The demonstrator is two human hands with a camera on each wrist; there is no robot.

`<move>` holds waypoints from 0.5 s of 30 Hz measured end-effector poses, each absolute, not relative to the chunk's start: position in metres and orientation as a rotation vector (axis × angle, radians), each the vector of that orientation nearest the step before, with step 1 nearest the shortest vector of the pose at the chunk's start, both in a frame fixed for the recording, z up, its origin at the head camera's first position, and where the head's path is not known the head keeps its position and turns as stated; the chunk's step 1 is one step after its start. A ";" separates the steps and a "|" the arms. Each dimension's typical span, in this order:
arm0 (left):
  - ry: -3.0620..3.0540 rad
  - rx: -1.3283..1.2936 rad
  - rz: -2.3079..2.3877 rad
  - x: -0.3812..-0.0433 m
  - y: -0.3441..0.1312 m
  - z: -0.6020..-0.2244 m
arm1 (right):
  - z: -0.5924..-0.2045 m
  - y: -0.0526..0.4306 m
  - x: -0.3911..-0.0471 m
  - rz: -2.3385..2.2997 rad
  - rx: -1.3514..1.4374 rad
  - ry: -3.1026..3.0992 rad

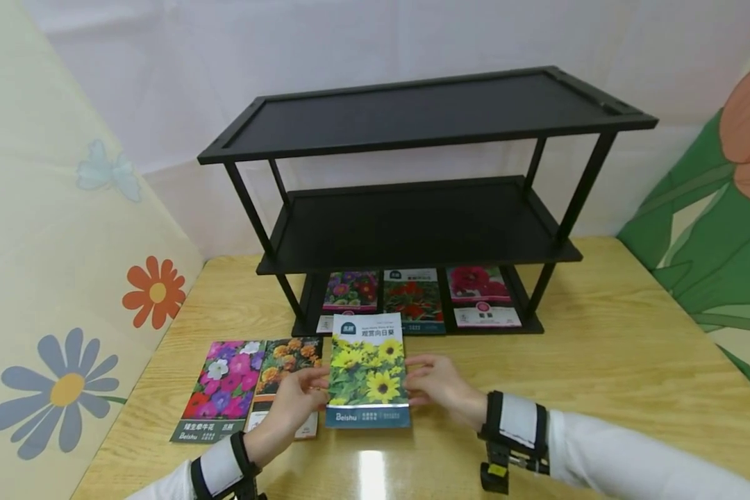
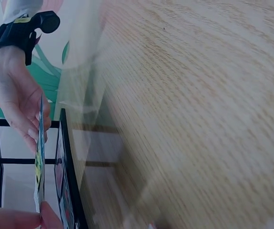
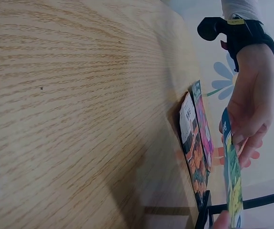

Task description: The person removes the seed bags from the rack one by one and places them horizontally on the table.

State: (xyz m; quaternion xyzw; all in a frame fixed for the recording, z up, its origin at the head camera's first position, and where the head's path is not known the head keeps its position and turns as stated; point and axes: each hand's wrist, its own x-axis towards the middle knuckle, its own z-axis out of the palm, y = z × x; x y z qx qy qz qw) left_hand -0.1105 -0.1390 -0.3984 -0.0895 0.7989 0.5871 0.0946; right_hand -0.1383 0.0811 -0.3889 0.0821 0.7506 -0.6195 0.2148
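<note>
Both hands hold a seed packet with yellow sunflowers (image 1: 369, 368) by its two side edges, raised above the table. My left hand (image 1: 295, 403) pinches its left edge; my right hand (image 1: 445, 389) pinches the right edge. Seen edge-on in the left wrist view, the sunflower packet (image 2: 40, 157) is thin, with the right hand (image 2: 18, 95) at its far side. In the right wrist view the left hand (image 3: 252, 112) grips the opposite edge. Left of it on the table lie a packet with pink and purple flowers (image 1: 228, 382) and one with orange marigolds (image 1: 287, 361), partly hidden by the left hand.
A black three-level rack (image 1: 412, 222) stands behind the hands. Its bottom level bears a purple-flower packet (image 1: 352, 290), a red-flower packet (image 1: 414, 298) and a magenta-flower packet (image 1: 482, 295). Wooden table surface (image 1: 612, 361) extends to the right. Floral cloth (image 1: 69, 312) borders the left.
</note>
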 end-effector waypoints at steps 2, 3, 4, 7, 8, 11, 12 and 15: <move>2.376 -0.281 1.727 -0.111 -0.140 -0.399 | -0.390 0.080 -0.139 -1.720 0.219 2.072; 2.377 -0.289 1.724 -0.111 -0.140 -0.400 | -0.390 0.079 -0.139 -1.727 0.216 2.065; 2.373 -0.294 1.726 -0.111 -0.141 -0.400 | -0.390 0.079 -0.138 -1.729 0.216 2.064; 2.371 -0.301 1.722 -0.110 -0.142 -0.403 | -0.392 0.076 -0.137 -1.741 0.207 2.061; 2.374 -0.297 1.721 -0.109 -0.143 -0.403 | -0.393 0.076 -0.137 -1.745 0.203 2.059; 2.383 -0.294 1.711 -0.107 -0.145 -0.405 | -0.394 0.073 -0.136 -1.757 0.178 2.048; 2.384 -0.291 1.709 -0.107 -0.146 -0.405 | -0.395 0.072 -0.136 -1.763 0.168 2.036; 2.372 -0.299 1.706 -0.106 -0.148 -0.406 | -0.396 0.070 -0.136 -1.768 0.151 2.011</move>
